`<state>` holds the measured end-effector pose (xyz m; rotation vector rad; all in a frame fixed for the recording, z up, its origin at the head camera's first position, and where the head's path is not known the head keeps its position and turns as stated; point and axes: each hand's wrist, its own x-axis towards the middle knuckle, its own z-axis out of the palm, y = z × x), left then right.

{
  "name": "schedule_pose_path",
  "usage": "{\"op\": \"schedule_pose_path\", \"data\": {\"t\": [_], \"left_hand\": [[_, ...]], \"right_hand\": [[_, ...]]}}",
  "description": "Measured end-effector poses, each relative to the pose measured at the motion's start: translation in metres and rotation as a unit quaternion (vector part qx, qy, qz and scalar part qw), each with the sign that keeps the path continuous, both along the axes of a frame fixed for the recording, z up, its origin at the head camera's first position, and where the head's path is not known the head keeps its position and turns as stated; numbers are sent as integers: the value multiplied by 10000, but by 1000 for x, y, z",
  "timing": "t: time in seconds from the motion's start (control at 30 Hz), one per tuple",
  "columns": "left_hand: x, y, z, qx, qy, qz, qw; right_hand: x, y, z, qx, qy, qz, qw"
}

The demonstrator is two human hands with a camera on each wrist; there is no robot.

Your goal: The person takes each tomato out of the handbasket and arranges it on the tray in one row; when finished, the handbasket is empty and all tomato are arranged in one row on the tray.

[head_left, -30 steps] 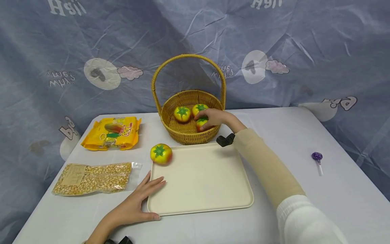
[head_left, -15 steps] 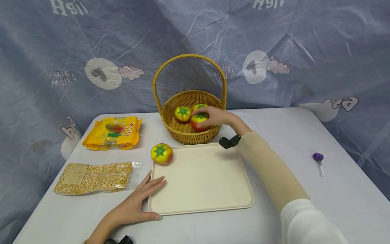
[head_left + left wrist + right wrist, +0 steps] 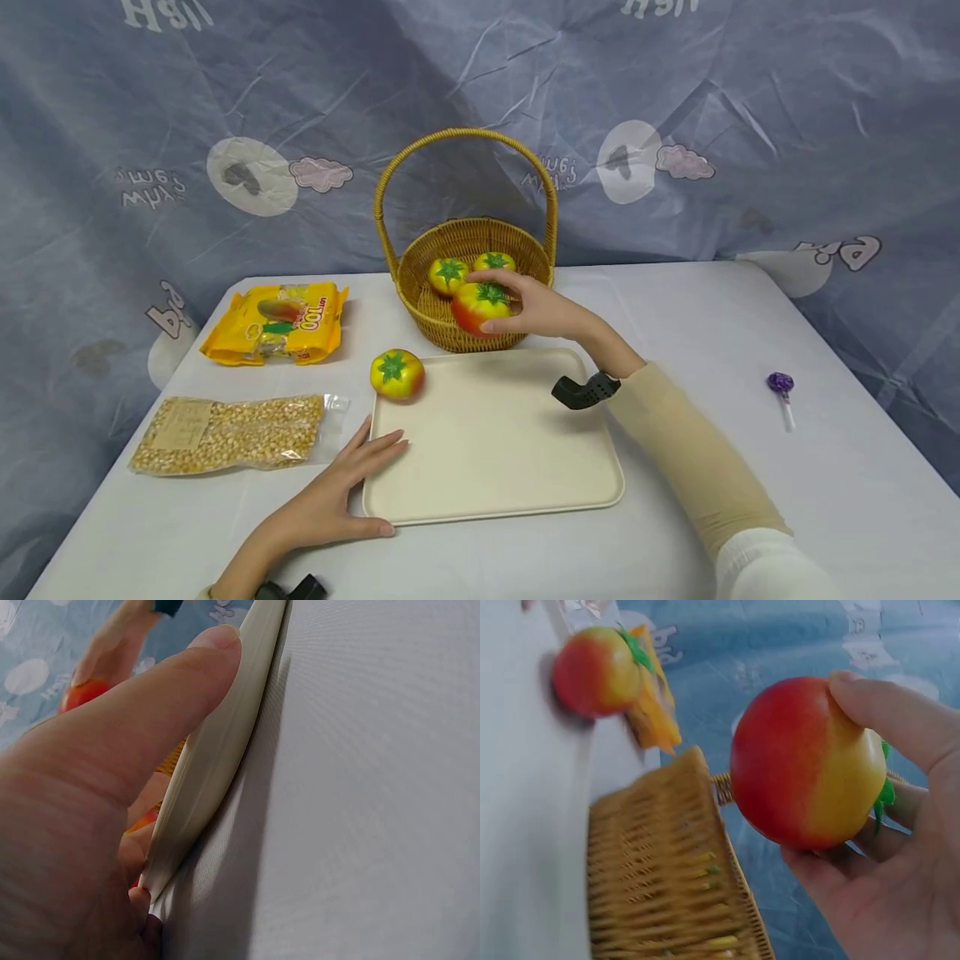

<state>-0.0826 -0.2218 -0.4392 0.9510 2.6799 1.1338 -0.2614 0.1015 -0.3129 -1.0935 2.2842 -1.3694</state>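
Note:
My right hand (image 3: 536, 307) holds a red-and-yellow toy tomato (image 3: 477, 310) with a green leafy top, raised over the front rim of the wicker basket (image 3: 471, 340). Thumb and fingers grip its sides in the right wrist view, where the held tomato (image 3: 802, 765) shows clear of the basket. Two similar tomatoes, one on the left (image 3: 448, 276) and one at the back (image 3: 495, 262), lie inside the basket. Another tomato (image 3: 397, 375) sits at the back left corner of the cream tray (image 3: 495, 442). My left hand (image 3: 333, 496) rests at the tray's front left corner, fingers outstretched over its rim.
A yellow candy bag (image 3: 277, 325) lies at the back left, with a clear bag of corn kernels (image 3: 232, 433) in front of it. A purple lollipop (image 3: 782, 392) lies on the right. The basket's tall handle (image 3: 465, 133) arches above it.
My right hand has lifted the toy tomato from inside the basket and brought it forward and slightly left over the front rim. The left hand stays at the tray.

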Motion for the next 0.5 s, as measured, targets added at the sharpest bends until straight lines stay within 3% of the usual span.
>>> {"op": "schedule_pose_path", "data": {"t": [0.23, 0.5], "left_hand": [[-1, 1, 0, 13, -45, 39, 10000], [0, 1, 0, -35, -64, 10, 10000]], "right_hand": [[28, -9, -20, 44, 387, -40, 9992], [38, -22, -54, 616, 1079, 300, 9918]]}}
